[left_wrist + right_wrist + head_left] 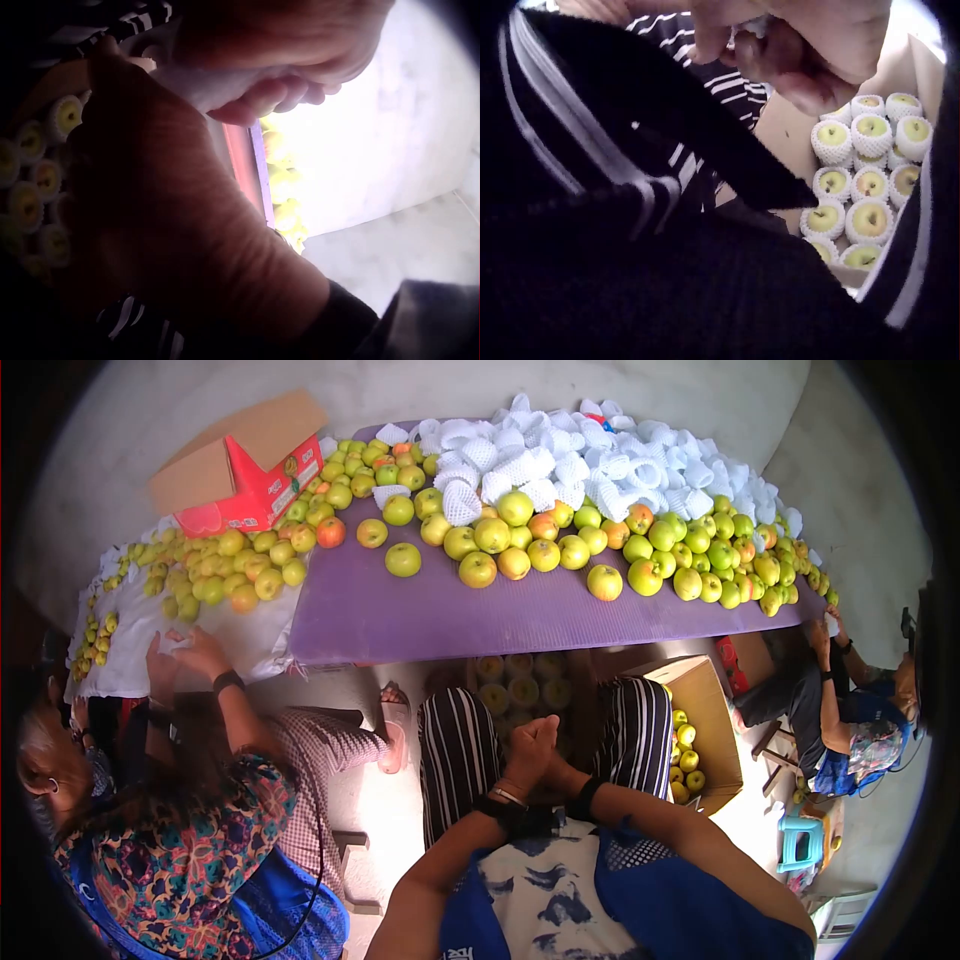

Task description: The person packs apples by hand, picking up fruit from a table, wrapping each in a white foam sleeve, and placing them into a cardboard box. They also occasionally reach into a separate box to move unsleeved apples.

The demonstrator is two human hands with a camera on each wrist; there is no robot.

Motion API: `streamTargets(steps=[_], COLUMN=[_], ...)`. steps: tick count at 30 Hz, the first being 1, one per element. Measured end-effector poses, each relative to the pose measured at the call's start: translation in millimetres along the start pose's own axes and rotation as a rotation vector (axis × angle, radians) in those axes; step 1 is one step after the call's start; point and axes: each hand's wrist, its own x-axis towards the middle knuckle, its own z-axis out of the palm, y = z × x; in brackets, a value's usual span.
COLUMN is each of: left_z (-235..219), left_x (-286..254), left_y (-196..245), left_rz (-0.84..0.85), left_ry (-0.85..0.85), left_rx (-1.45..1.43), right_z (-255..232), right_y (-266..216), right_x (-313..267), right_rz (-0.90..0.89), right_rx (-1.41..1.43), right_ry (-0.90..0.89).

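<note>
Left hand (528, 752), right hand (562, 770): together, lower centre; cannot tell if grip holds anything.
Apple (604, 582): nudged, might roll off counter (450, 622).

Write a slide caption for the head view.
A person's hands close together between striped trouser legs, before a purple table mat with piled apples and white foam nets.

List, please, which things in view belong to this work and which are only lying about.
Seemingly for the work:
round yellow-green apples
white foam-mesh sleeves
brown cardboard box holding sleeved apples

Seemingly lying about:
teal plastic stool
small red-blue item among sleeves
</note>
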Motion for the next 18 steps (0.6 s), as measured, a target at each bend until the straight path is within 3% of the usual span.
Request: streamTargets(steps=[4,11,18], left_z=[1.3,-1.2,-2.8], left_x=[-0.2,-2.7,-3.9], left_y=[-0.8,-0.2,-4.6], left_rz=[0.084,0.074,0.139], left_ry=[-0.042,-0.098,-0.185], left_rx=[0.11,0.186,0.165], right_z=[-1.0,-5.9,-6.5], right_y=[-5.0,-7.2,-4.1], right_x=[3.4,7.0,8.4], right_rz=[0.059,0.095,0.033], right_rx=[-0.05,-0.123,-0.248], right_ry=[0.005,0.025,0.077])
